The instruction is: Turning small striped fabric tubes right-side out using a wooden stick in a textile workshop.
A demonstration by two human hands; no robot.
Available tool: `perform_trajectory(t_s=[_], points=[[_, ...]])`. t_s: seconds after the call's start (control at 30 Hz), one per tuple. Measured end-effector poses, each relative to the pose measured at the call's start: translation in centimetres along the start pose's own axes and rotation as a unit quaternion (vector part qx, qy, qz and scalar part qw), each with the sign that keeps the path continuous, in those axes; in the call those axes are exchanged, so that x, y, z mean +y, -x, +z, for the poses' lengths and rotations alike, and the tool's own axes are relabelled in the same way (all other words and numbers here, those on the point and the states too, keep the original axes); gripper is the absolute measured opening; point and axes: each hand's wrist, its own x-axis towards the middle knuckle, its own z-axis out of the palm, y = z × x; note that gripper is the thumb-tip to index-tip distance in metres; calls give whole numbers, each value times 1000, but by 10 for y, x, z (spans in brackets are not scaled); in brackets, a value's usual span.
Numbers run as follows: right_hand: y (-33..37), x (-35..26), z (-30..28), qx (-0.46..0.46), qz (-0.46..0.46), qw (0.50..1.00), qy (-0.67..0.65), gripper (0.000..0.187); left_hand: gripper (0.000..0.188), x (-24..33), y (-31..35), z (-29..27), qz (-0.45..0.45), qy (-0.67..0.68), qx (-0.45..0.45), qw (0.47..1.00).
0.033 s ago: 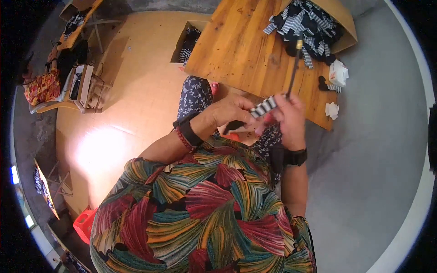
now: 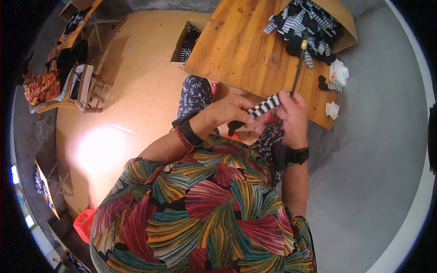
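Note:
A black-and-white striped sock is stretched between my hands above my lap. My left hand is closed on one end, and a black part of the sock hangs below those fingers. Near the other end, my right hand is closed around a thin dark rod, which points up and away over the table and carries a brass-coloured band near its far end. The right fingers also touch the sock, but how firmly they grip it cannot be made out.
Ahead stands a wooden table. A tipped carton spills striped and black socks onto it. White packets and crumpled tissue lie at its right edge. An open box sits on the floor; a red stool is lower left.
My right hand has shifted slightly right, and the rod's far end has moved right and down. More of the striped part shows between my hands.

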Motion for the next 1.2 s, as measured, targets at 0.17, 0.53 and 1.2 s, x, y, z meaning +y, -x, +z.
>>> perform_trajectory(t_s=[0.17,0.53,1.2], points=[[-8,2,-15,20,-20,999,-29,18,27,-17,-4,-7,4,-10,14,1000],[-24,-6,-20,63,-18,998,25,21,31,-25,-11,-2,47,30,59,997],[-8,46,1,-9,25,999,-32,9,12,-22,-16,-2,118,249,220,936]])
